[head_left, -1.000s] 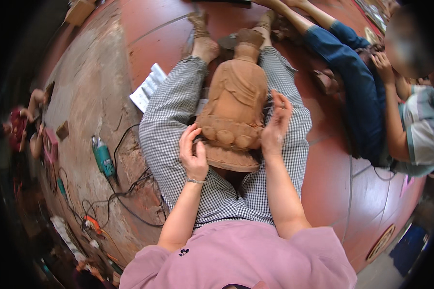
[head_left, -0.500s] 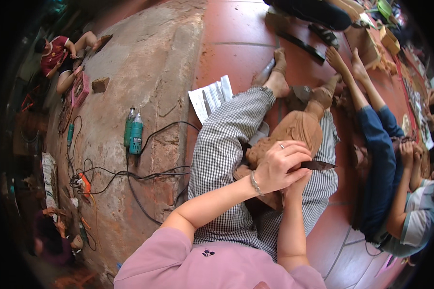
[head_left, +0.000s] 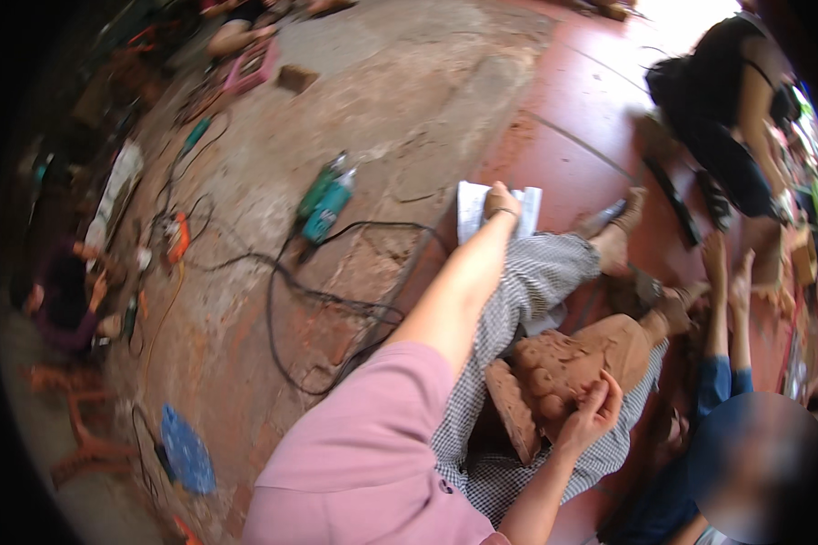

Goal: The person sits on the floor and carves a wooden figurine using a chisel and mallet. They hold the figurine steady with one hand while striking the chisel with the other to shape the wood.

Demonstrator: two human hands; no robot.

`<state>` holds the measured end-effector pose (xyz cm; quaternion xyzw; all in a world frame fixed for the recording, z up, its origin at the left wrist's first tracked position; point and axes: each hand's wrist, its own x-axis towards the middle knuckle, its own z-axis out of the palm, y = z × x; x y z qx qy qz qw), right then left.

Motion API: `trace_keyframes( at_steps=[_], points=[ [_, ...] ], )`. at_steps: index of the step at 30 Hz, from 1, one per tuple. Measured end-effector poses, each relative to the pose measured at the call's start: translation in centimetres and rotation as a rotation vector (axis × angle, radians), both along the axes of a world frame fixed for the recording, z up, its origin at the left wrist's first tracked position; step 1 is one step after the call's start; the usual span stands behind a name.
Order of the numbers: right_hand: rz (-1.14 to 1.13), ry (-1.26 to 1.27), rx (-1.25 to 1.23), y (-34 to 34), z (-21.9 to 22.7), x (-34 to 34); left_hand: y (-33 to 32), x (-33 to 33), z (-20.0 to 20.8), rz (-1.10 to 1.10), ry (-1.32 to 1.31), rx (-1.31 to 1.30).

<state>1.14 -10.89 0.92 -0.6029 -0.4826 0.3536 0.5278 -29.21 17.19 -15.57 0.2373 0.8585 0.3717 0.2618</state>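
Note:
My left hand (head_left: pixel 502 202) is stretched far forward over a folded white printed paper (head_left: pixel 527 211) on the floor beside my leg. Its fingers look curled in, but motion smears them and hides whatever is in them. Across my lap lies a brown carving (head_left: pixel 568 363), apparently wood, with round lumps and a smooth, rounded far end. Over its near right side my right hand (head_left: pixel 593 411) is bent, thumb and fingers drawn together. I cannot make out what, if anything, they pinch. No knife shows in this view.
Two green power tools (head_left: pixel 325 204) lie on the rough stone slab at left, with black cords (head_left: pixel 282 263) trailing. An orange tool (head_left: pixel 178 238), a blue bag-like thing (head_left: pixel 187 451) and a pink basket (head_left: pixel 250 65) are further off. People sit close by on the right and at left.
My left hand has left the carving and reached forward to the paper. The dark-bladed knife between my hands is gone from view. My view has swung, so the surroundings have shifted.

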Motion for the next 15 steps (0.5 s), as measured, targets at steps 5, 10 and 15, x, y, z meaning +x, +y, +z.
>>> trace_keyframes(
  at_steps=[5, 10, 15],
  points=[
    [-0.059, 0.001, 0.034, 0.3, -0.7, 1.2, 0.4, 3.2, 0.3, -0.252, -0.043, -0.179],
    [-0.014, -0.095, -0.042, 0.0, -0.8, 1.1, -0.6, -0.4, -7.0, 0.323, 0.008, -0.031],
    [-0.038, -0.095, -0.041, 0.2, -1.1, 2.0, 0.4, 1.0, -6.6, -0.084, 0.24, -0.511]
  ],
)
